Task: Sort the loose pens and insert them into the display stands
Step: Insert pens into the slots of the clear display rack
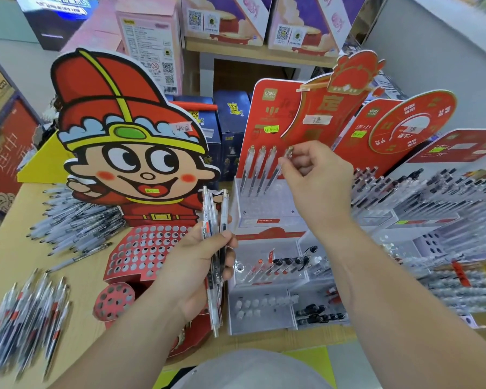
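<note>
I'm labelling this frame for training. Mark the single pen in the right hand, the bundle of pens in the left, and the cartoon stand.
single pen (274,175): head view, middle of its clear barrel.
bundle of pens (212,211): head view, upper barrels.
cartoon stand (141,164): head view, printed face.

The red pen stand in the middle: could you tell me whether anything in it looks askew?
Only the fourth pen, pinched by the right hand: it slants more than its three neighbours.
</note>
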`<state>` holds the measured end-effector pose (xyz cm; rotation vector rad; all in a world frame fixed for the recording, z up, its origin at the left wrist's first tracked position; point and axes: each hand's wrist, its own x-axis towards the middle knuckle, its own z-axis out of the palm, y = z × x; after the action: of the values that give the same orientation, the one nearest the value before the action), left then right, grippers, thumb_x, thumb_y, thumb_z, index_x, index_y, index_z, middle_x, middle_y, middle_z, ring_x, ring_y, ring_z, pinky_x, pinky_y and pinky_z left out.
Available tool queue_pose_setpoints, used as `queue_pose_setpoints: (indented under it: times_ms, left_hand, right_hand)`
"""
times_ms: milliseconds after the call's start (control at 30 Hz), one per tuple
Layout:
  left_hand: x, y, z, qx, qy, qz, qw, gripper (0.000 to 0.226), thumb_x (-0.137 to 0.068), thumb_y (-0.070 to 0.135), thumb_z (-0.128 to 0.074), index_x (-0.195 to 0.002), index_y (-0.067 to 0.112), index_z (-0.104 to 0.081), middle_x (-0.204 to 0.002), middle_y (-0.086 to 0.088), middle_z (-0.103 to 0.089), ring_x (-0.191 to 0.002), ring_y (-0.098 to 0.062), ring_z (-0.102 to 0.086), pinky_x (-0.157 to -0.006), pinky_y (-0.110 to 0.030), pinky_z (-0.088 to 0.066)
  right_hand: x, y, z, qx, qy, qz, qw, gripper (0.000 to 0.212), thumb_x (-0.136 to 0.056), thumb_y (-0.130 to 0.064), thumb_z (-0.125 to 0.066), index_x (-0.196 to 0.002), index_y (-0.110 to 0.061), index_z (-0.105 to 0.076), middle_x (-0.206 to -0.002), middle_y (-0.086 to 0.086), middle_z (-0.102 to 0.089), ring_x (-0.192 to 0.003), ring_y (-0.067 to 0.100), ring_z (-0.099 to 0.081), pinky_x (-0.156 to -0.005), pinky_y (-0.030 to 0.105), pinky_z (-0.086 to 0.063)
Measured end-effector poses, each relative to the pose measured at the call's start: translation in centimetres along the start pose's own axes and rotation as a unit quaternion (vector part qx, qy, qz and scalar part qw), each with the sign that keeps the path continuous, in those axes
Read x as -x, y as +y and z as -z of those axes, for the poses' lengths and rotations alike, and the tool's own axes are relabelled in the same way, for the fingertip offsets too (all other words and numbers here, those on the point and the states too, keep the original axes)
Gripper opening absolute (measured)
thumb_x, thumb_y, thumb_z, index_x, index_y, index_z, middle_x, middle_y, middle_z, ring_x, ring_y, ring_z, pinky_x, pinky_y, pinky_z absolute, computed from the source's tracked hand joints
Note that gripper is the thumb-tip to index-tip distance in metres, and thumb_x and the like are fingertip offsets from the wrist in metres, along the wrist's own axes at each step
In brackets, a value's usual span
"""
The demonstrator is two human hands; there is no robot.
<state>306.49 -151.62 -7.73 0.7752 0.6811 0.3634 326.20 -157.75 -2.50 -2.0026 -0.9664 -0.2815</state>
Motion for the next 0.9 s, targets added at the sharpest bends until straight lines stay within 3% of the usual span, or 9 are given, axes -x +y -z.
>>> queue_pose_setpoints:
  times_ms: [167, 433, 633, 767, 833, 900]
  left_hand:
    - [0.1, 0.0, 0.0, -0.005, 0.003, 0.001, 1.000, 0.009, -0.099, 0.006, -0.056, -0.100, 0.014, -0.059, -0.078, -0.008, -0.060, -0.056, -0.017, -0.048, -0.045, -0.027, -0.039]
    - [0.6, 0.3, -0.2, -0.010, -0.003, 0.002, 1.000, 0.008, -0.099, 0.005, -0.056, -0.100, 0.013, -0.058, -0.077, -0.008, -0.059, -0.056, -0.017, -0.048, -0.045, -0.027, -0.039]
    - [1.2, 0.6, -0.1, -0.012, -0.045, 0.001, 0.999, 0.008, -0.096, 0.007, -0.059, -0.102, 0.011, -0.061, -0.079, -0.011, -0.061, -0.054, -0.019, -0.050, -0.044, -0.028, -0.040]
    - [1.5, 0.7, -0.1, -0.025, -0.082, -0.008, 0.996, 0.016, -0.092, 0.008, -0.065, -0.106, 0.008, -0.058, -0.078, -0.012, -0.061, -0.052, -0.019, -0.048, -0.043, -0.026, -0.038]
    - [1.6, 0.7, -0.4, -0.041, -0.099, -0.011, 0.994, 0.018, -0.090, 0.009, -0.069, -0.104, 0.009, -0.059, -0.077, -0.012, -0.062, -0.051, -0.019, -0.048, -0.043, -0.026, -0.038]
    - [1.8, 0.7, -0.8, -0.054, -0.109, -0.011, 0.992, 0.013, -0.090, 0.008, -0.069, -0.098, 0.012, -0.059, -0.077, -0.013, -0.062, -0.051, -0.019, -0.048, -0.044, -0.026, -0.037]
  right_hand:
    - [-0.1, -0.2, -0.3, -0.008, -0.015, -0.009, 1.000, 0.009, -0.088, -0.019, -0.075, -0.095, -0.016, -0.071, -0.068, -0.024, -0.057, -0.068, -0.001, -0.062, -0.065, 0.020, -0.054]
    - [0.1, 0.1, -0.7, -0.021, -0.009, -0.033, 0.999, 0.009, -0.087, -0.018, -0.076, -0.086, -0.017, -0.067, -0.069, -0.023, -0.058, -0.071, -0.006, -0.063, -0.065, 0.014, -0.052]
    - [1.2, -0.8, 0.5, -0.050, -0.010, -0.109, 0.993, 0.013, -0.085, -0.030, -0.077, -0.088, -0.021, -0.069, -0.074, -0.015, -0.065, -0.070, 0.001, -0.063, -0.067, 0.024, -0.055]
    - [4.2, -3.0, 2.0, -0.116, -0.109, -0.138, 0.978, 0.011, -0.087, -0.030, -0.077, -0.092, -0.023, -0.070, -0.078, -0.008, -0.067, -0.071, 0.008, -0.065, -0.064, 0.023, -0.055]
    - [5.3, -3.8, 2.1, -0.154, -0.176, -0.183, 0.955, 0.013, -0.086, -0.033, -0.078, -0.091, -0.023, -0.072, -0.077, -0.003, -0.070, -0.068, 0.013, -0.068, -0.058, 0.024, -0.054]
    - [5.7, -4.0, 2.1, -0.189, -0.195, -0.228, 0.935, 0.014, -0.084, -0.033, -0.079, -0.087, -0.020, -0.074, -0.075, 0.004, -0.072, -0.062, 0.014, -0.068, -0.052, 0.019, -0.048]
